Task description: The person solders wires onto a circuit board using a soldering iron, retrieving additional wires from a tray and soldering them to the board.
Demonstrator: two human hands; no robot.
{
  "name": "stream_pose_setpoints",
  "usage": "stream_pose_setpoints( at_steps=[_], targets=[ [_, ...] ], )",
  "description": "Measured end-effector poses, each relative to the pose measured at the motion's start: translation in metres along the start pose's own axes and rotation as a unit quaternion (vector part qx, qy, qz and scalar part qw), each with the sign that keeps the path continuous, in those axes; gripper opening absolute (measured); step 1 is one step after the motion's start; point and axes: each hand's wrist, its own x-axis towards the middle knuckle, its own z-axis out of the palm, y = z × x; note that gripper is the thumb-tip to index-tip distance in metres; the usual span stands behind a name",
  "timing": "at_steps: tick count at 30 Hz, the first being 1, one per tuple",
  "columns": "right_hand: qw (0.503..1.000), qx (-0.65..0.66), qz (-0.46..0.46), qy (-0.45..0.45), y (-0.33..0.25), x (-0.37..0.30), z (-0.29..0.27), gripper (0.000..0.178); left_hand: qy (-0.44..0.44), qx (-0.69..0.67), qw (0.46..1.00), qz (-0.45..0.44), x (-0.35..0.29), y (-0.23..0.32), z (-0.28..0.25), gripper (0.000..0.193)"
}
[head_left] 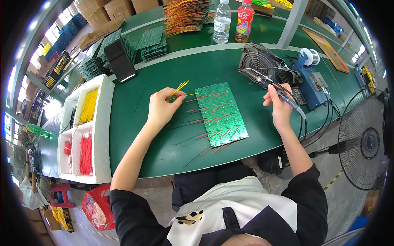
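Note:
Pinched in my left hand (162, 107) is a small bunch of yellow wires (180, 87); one of them reaches toward the upper left edge of a green circuit board panel (221, 112). Red and black wires stick out from the panel's left side and lie across its face. My right hand (280, 104) grips a soldering iron (285, 97) like a pen, its tip angled up and left beside a black fan (258, 63). The iron is apart from the panel.
A white foam box (106, 135) of yellow, red and black wires stands at left. Behind it are a phone (119, 59) and stacked boards (152, 41). Two bottles (222, 24) stand at the back. A blue soldering station (314, 84) with a wire spool (310, 56) sits right, near a floor fan (365, 141).

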Motion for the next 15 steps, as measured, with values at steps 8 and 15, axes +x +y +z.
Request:
stream_pose_setpoints(
  at_steps=[8,15],
  targets=[
    [0.997,0.040,0.049,-0.045,0.008,0.001,0.032,0.019,0.099,0.038,0.989,0.100,-0.005,-0.019,0.013,0.007],
    [0.988,0.060,0.114,-0.088,0.009,-0.018,0.041,0.018,0.069,0.080,0.990,0.092,-0.006,-0.017,0.017,0.008]
  ],
)
